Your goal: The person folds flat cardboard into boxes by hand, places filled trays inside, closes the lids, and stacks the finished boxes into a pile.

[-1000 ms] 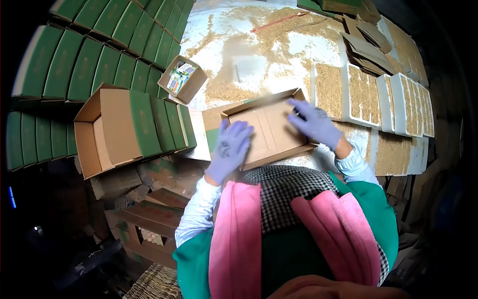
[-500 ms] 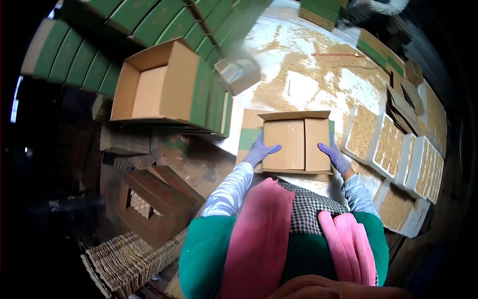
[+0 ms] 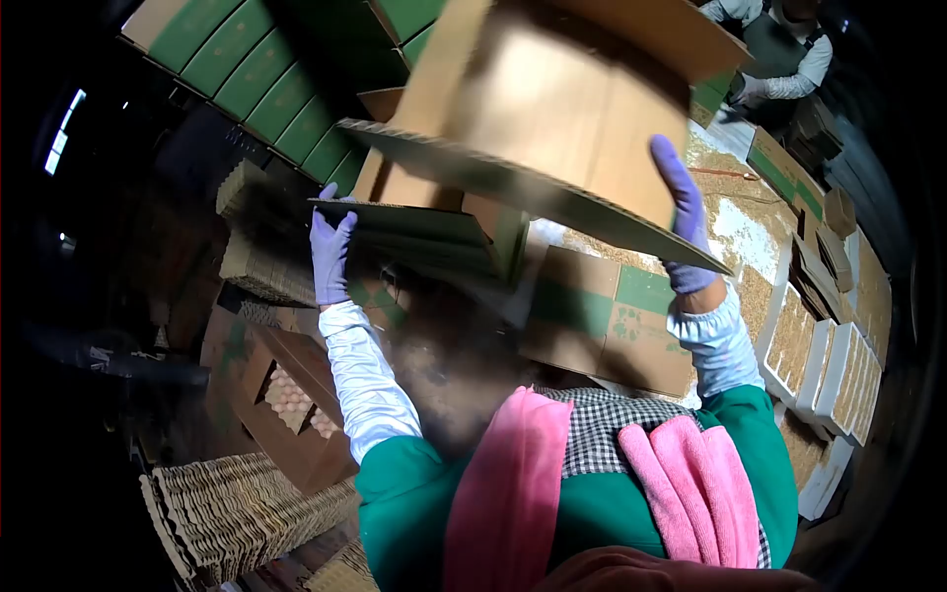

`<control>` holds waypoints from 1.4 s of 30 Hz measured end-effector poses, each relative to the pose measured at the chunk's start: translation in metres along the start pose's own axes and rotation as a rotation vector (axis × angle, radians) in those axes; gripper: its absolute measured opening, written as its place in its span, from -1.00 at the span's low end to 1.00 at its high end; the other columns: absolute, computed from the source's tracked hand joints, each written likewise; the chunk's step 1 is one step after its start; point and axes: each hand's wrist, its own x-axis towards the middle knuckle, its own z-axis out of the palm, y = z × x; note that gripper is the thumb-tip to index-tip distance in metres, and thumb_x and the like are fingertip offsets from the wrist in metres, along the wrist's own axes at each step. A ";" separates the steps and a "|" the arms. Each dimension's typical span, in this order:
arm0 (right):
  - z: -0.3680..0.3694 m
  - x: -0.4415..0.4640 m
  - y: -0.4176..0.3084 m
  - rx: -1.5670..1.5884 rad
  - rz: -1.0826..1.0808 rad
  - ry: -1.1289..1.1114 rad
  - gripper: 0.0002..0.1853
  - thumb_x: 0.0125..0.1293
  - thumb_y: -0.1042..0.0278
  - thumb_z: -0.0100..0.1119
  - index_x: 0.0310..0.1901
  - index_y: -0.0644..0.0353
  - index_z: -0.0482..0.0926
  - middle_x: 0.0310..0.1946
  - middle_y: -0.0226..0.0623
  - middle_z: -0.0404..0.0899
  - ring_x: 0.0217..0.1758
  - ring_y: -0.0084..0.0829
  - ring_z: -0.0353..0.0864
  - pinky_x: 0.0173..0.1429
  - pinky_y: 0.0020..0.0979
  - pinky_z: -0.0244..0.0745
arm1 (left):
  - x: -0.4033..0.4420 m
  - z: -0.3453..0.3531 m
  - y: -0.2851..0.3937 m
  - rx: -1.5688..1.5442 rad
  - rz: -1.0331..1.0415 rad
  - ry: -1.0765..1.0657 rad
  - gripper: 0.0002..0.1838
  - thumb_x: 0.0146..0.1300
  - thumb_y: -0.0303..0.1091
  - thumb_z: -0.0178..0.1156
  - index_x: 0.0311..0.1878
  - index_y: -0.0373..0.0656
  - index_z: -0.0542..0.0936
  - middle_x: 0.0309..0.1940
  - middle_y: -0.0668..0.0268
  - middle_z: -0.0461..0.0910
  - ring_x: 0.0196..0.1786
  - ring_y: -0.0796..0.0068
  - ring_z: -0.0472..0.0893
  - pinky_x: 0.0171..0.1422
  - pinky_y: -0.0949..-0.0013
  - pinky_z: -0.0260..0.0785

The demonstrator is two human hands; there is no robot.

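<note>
A cardboard box (image 3: 562, 99) with spread flaps is raised close to the camera, tilted, its inside facing me. My right hand (image 3: 686, 217), in a purple glove, grips its right side, thumb up along the wall and fingers under the flap. To the left, my left hand (image 3: 331, 247) pinches the flap edge of a second open box (image 3: 404, 185), which sits lower and partly behind the raised one. Below them lies a green-printed carton (image 3: 617, 316) on the worktop.
Green cartons (image 3: 242, 74) are stacked at upper left. A carton with eggs (image 3: 291, 395) and stacked egg trays (image 3: 232, 508) stand at lower left. White trays (image 3: 789, 340) of grain-like material line the right. Another person (image 3: 784, 64) is at the far upper right.
The box held between both hands has risen up and toward the camera in my right hand. My left hand has left it and moved left to the other open box's flap.
</note>
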 end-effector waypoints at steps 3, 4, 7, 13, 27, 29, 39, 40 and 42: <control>0.037 0.053 0.069 -0.414 -0.048 -0.060 0.12 0.17 -0.29 0.31 0.39 0.53 -0.01 0.38 0.14 0.15 0.46 -0.14 0.19 0.48 -0.24 0.17 | 0.015 -0.017 -0.053 0.089 -0.012 0.048 -0.44 0.30 -0.30 0.34 0.29 -0.31 0.43 0.02 0.27 0.61 0.06 0.44 0.54 0.25 0.38 0.36; 0.047 0.066 0.096 -0.549 -0.065 -0.057 0.37 0.07 -0.42 0.36 0.47 0.59 -0.20 0.50 0.25 -0.01 0.58 -0.04 0.03 0.58 -0.19 0.03 | 0.017 -0.022 -0.071 0.063 0.064 0.000 -0.49 0.31 -0.32 0.31 0.25 -0.32 0.45 0.04 0.25 0.60 0.07 0.41 0.53 0.25 0.35 0.37; 0.071 0.085 0.104 -1.369 -0.109 -0.323 -0.09 0.34 -0.05 0.07 0.53 0.22 -0.13 0.14 0.46 0.27 0.27 0.28 0.29 0.37 -0.10 0.27 | 0.024 -0.033 -0.128 0.095 0.121 0.119 -0.49 0.30 -0.32 0.30 0.25 -0.33 0.45 0.05 0.22 0.59 0.05 0.35 0.53 0.25 0.33 0.38; -0.046 0.075 0.036 -1.624 -0.587 -0.484 -0.37 0.49 -0.06 -0.13 0.48 0.07 0.19 0.28 0.18 0.37 0.32 0.20 0.37 0.40 -0.15 0.33 | -0.050 0.050 -0.009 0.218 0.075 0.638 -0.58 0.39 -0.38 0.25 0.21 -0.40 0.45 0.06 0.07 0.56 -0.02 0.34 0.56 0.13 0.36 0.48; -0.330 -0.260 0.115 -1.685 0.224 0.597 0.21 -0.08 -0.21 0.44 0.45 0.47 0.09 0.41 0.26 0.15 0.52 0.18 0.03 0.59 0.02 -0.10 | -0.240 0.231 -0.110 0.838 0.067 -1.056 -0.14 0.27 0.08 0.23 0.46 -0.32 0.24 0.47 -0.16 0.19 0.49 -0.09 0.25 0.47 0.13 0.23; -0.313 -0.253 0.076 -1.589 0.108 0.612 0.05 -0.01 -0.17 0.44 0.41 0.33 0.24 0.34 0.16 0.30 0.43 0.08 0.26 0.51 -0.08 0.16 | -0.204 0.231 -0.054 0.850 0.154 -0.974 -0.26 0.32 0.05 0.21 0.40 -0.27 0.36 0.36 -0.11 0.38 0.40 0.03 0.41 0.37 0.18 0.34; -0.319 -0.167 -0.049 -1.222 -0.164 0.257 -0.04 0.28 -0.38 0.10 0.41 0.37 0.24 0.44 0.12 0.21 0.52 -0.02 0.17 0.56 -0.23 0.06 | -0.112 0.327 0.088 0.618 -0.234 -1.205 -0.36 0.50 -0.05 -0.03 0.51 -0.21 0.21 0.04 -0.23 0.58 0.08 -0.13 0.62 0.14 0.07 0.41; -0.334 -0.156 -0.026 -1.155 -0.186 0.330 0.03 0.28 -0.42 0.08 0.45 0.41 0.16 0.48 0.15 0.12 0.56 -0.01 0.10 0.59 -0.23 0.01 | -0.122 0.335 0.072 0.693 -0.066 -1.156 -0.25 0.47 -0.08 0.01 0.57 -0.23 0.04 0.28 -0.23 0.43 0.33 -0.08 0.48 0.38 0.15 0.29; -0.306 -0.141 0.002 -0.881 -0.198 0.607 0.20 0.22 -0.50 0.09 0.51 0.45 -0.09 0.52 0.24 -0.03 0.60 0.02 -0.01 0.61 -0.24 -0.07 | -0.143 0.353 0.056 0.376 0.179 -1.074 -0.14 0.44 -0.10 0.06 0.60 -0.24 -0.14 0.57 -0.15 -0.14 0.63 0.00 -0.14 0.64 0.19 -0.28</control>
